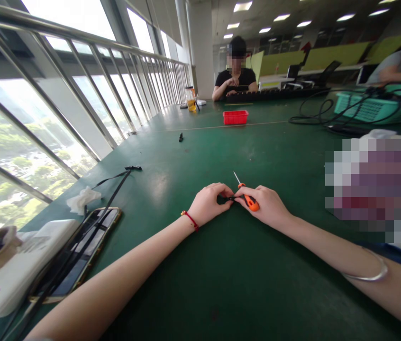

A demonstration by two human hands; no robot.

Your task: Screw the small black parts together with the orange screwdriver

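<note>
Your left forearm (125, 265) and right forearm (324, 237) lie nearest, reaching over the green tabletop (179, 166). Left hand (207, 204): grip narrow, pinching a small black part (223, 199) near centre. Right hand (268, 206): grip closed round an orange-handled screwdriver (252, 204), fingertips also at the part's right end. Progress: part in hand; blade points far, off the part, so no driving at this instant, as judged. Whether anything is fastened, or what remains, you cannot tell; your fingers hide much. Loose black piece (181, 138) farther left; red tray (235, 118) far. Left: dark strap (119, 189) across a phone (111, 220), white device (26, 260) beside. Right: blurred bundle (381, 175). Possible hindrance: the screwdriver crowds your right-hand pinch.
</note>
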